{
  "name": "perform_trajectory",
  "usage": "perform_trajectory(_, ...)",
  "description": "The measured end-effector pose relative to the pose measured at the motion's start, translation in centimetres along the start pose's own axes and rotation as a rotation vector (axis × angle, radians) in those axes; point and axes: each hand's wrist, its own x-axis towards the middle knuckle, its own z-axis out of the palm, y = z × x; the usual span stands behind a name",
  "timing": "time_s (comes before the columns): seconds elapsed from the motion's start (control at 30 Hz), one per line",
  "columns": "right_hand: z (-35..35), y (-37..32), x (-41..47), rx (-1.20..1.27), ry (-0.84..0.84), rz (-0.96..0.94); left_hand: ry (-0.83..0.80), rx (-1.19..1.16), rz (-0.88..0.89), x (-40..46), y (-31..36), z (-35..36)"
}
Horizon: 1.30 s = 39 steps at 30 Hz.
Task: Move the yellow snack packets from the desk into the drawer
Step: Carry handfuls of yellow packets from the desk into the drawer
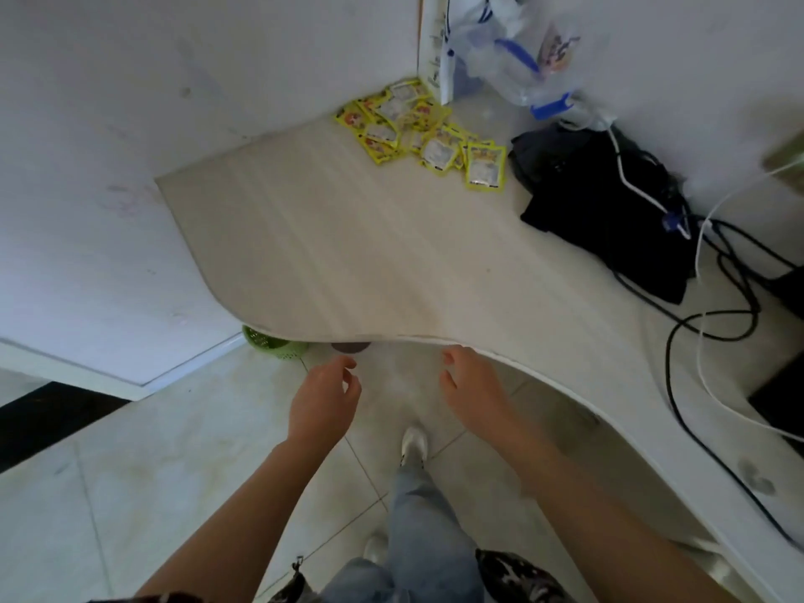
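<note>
My left hand hangs in front of the desk's curved near edge, below the top, fingers loosely curled and parted, with nothing in them. My right hand is level with it, fingers relaxed and only a little bent, also holding nothing; its fingertips come right up to the desk edge, but I cannot tell whether they touch it. The two hands are near each other, with floor tiles showing between them.

The yellow snack packets lie in a loose, overlapping heap at the far corner of the desk, where two walls meet, well apart from both hands. The print on them is too blurred to read.

Just right of the heap, at the far edge, stands a clear plastic bag with blue markings; its contents are hard to make out. A black cloth or bag lies along the right side of the desk, with black and white cables running over it and off the frame's right edge.

Under the near edge a green basket and a dark round thing show only in part. No drawer is visible to me. My jeans and one white shoe show below.
</note>
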Motion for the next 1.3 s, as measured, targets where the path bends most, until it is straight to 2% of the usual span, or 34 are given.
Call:
perform_trajectory(0.27,-5.5,-0.1,10.3,-0.056,-0.018,-0.067,0.021,-0.01,0.006,10.2,4.2,-0.4)
perform_trajectory(0.6,-10.3,0.9,21.1,-0.047,-0.009,-0.031,-0.017,0.063,0.08,21.6,9.0,-1.1)
perform_trajectory(1.0,-13.4,1.2,31.5,-0.049,0.099,0.128,-0.181,0.145,0.201,36.5,13.5,-1.7)
perform_trajectory(1.3,-15.6,2.7,38.1,-0.069,0.102,0.237,-0.205,0.139,0.175,44.2,17.3,0.4)
